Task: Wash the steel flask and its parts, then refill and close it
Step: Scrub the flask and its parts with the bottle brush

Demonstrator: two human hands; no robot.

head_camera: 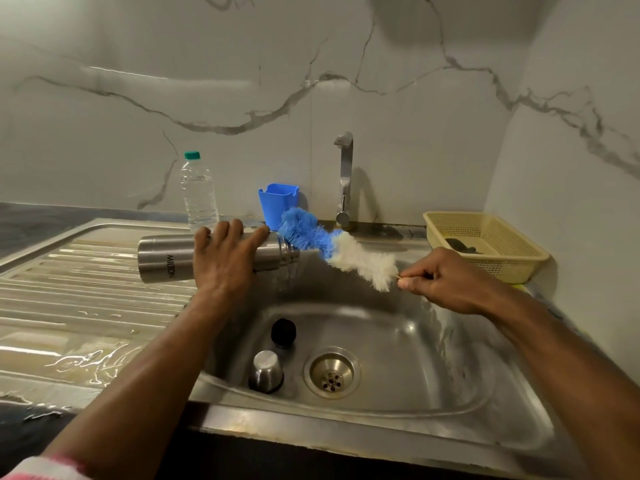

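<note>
Steel flask held sideways above the sink edge, left hand wrapped around it. Bottle brush (blue and white bristles) just outside its mouth, handle pinched by right hand. Steel cup and black stopper down in the basin.

Steel sink, steel cup, black stopper in basin

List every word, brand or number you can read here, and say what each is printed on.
"MILTON": black print on the steel flask, held sideways over the sink by the left hand; the last letter is partly hidden by that hand.
The plastic water bottle shows no readable label.
</note>
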